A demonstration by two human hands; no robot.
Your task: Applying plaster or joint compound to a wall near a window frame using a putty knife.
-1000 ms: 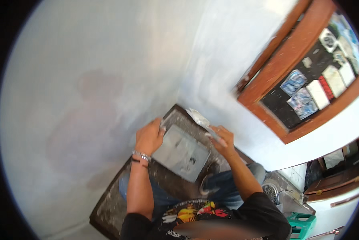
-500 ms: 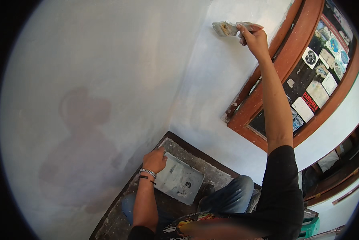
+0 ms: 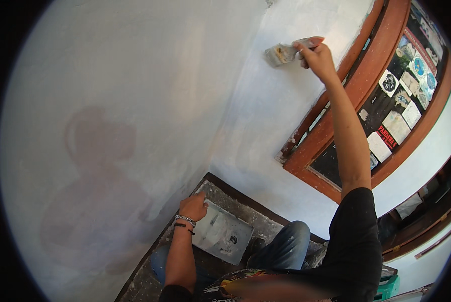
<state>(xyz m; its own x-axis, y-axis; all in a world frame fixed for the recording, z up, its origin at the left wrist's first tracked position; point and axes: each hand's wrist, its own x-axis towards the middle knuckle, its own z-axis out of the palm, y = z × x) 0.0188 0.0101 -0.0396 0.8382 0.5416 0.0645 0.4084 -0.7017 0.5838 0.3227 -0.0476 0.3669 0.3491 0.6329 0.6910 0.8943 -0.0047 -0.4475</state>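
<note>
High on the white wall (image 3: 263, 100), my right hand (image 3: 313, 59) grips a paintbrush (image 3: 281, 54) with grey-white, paint-caked bristles, which are at the wall surface beside the wooden window frame. Low in the view, my left hand (image 3: 193, 206) has its fingers closed on the upper left corner of a shallow grey paint tray (image 3: 223, 236), which holds pale paint and lies over a dusty, paint-spattered ledge. Some of the left fingers are hidden behind the hand.
A wooden-framed window (image 3: 356, 110) with stickers on dark glass fills the upper right. My bent jeans leg (image 3: 288, 241) is beside the tray. A green plastic stool (image 3: 389, 286) and a dark opening (image 3: 411, 201) show at lower right. My shadow falls on the left wall.
My right hand rose with the brush from beside the tray to high on the wall, then dropped slightly over the last half second. My left hand stays at the tray.
</note>
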